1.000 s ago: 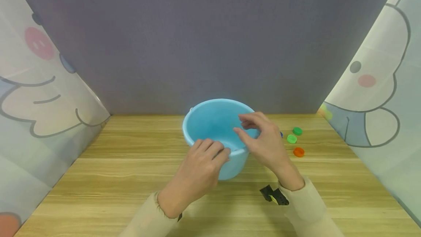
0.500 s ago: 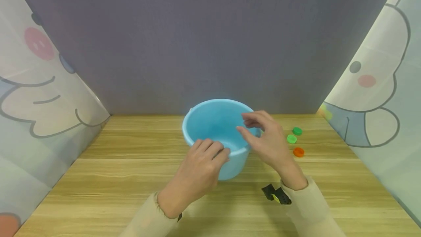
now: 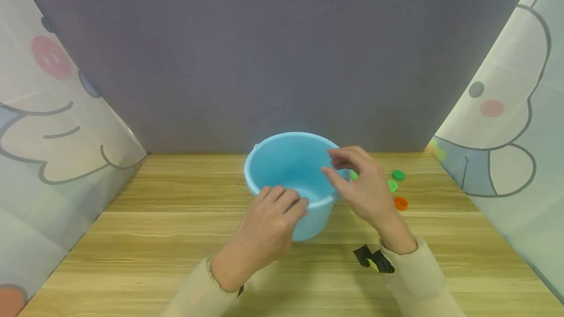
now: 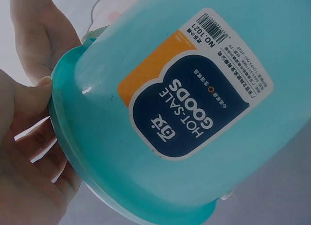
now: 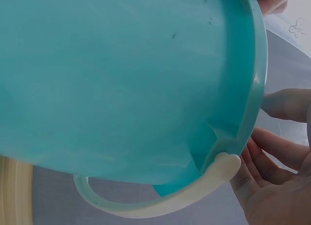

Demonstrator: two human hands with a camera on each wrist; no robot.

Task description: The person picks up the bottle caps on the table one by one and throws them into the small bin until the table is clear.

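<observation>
A light blue bucket (image 3: 314, 221) stands upright on the wooden table, its mouth tilted into the head view. My left hand (image 3: 270, 224) grips the near rim, thumb on the outside and fingers over the inside, as the left wrist view shows. A printed label (image 4: 189, 96) is stuck on the bucket's outer wall. Over the right side of the rim hovers my right hand (image 3: 364, 185), thumb and fingers curved apart with nothing between them. From the right wrist view, its thumb is right at the rim, and the bucket's white handle (image 5: 165, 205) hangs below.
To the right of the bucket lie a dark green bottle cap (image 3: 398, 175), a light green cap (image 3: 392, 186) and an orange cap (image 3: 400, 203). Another green piece (image 3: 354, 175) shows between rim and right hand. A grey wall (image 3: 282, 62) rises behind the table.
My right hand has shifted slightly to the right along the rim. It now hides the blue piece seen earlier and part of the light green cap. My left hand and the bucket have stayed put.
</observation>
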